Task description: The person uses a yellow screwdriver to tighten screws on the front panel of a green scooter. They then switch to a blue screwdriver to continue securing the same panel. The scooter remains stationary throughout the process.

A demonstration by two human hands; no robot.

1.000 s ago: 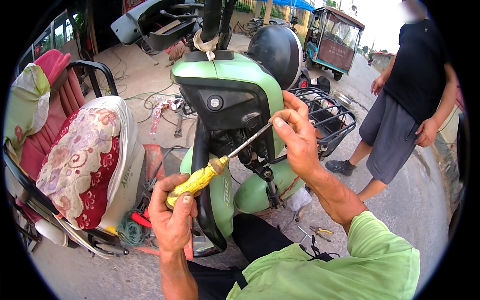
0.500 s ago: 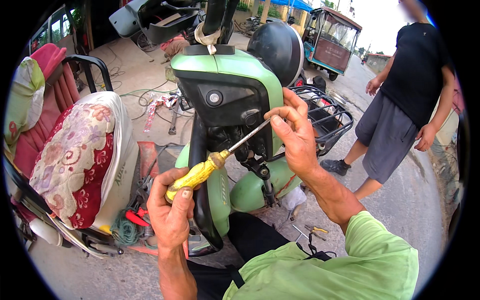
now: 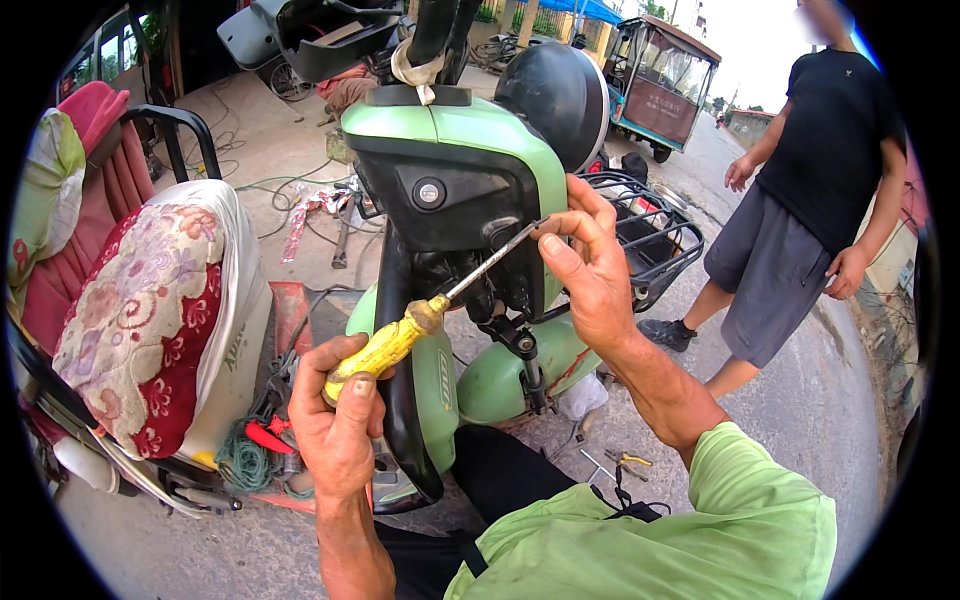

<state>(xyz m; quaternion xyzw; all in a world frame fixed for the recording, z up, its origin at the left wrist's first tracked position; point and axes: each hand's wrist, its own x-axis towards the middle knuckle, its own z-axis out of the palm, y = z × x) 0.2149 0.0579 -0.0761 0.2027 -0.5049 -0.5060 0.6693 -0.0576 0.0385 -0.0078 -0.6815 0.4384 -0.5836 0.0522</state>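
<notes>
My left hand is closed around the yellow handle of a screwdriver, whose metal shaft points up and to the right. The shaft's tip ends at the fingertips of my right hand. Thumb and forefinger are drawn together there, and whatever small thing may be between them is too small to make out. Just behind the shaft stands a green electric scooter, its black front panel carrying a round key lock.
A person stands on the right. Left is a seat with a flowered cushion. Teal rope and a red-handled tool lie beside the scooter; pliers are on the ground. A three-wheeler is parked behind.
My left hand and the screwdriver have shifted slightly down and left. The tip now shows above my right thumb, at the forefinger. My right hand has hardly moved.
</notes>
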